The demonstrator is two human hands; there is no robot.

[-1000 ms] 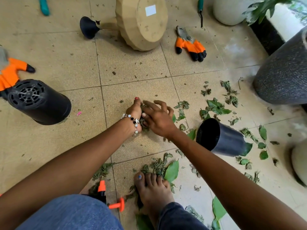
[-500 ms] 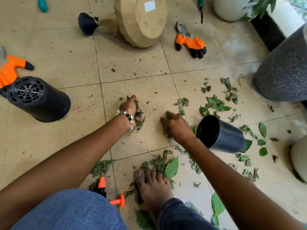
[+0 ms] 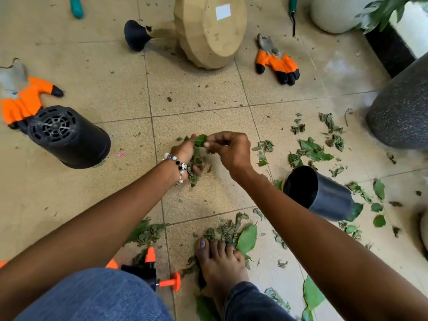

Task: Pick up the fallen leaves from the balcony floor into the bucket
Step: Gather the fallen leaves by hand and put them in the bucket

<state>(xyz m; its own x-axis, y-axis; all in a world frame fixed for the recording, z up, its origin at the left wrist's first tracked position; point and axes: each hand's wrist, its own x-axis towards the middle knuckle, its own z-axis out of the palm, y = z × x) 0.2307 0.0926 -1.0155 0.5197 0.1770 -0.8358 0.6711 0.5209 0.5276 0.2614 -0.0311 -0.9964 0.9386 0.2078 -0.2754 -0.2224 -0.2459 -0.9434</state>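
Head view showing person crouching over tiled floor [image 3: 111, 193]; left hand [image 3: 185, 154] curling around bunch of wilted leaves [image 3: 195, 165], beaded bracelet [image 3: 179, 166] sitting on wrist; right hand [image 3: 229, 150] pinching green leaf [image 3: 200, 140] at top of that bunch, fingertips meeting left fingers; black bucket [image 3: 324, 193] lying on side just right of right forearm, mouth facing hands; loose leaves [image 3: 312, 151] lying scattered around bucket and bare foot [image 3: 222, 262].
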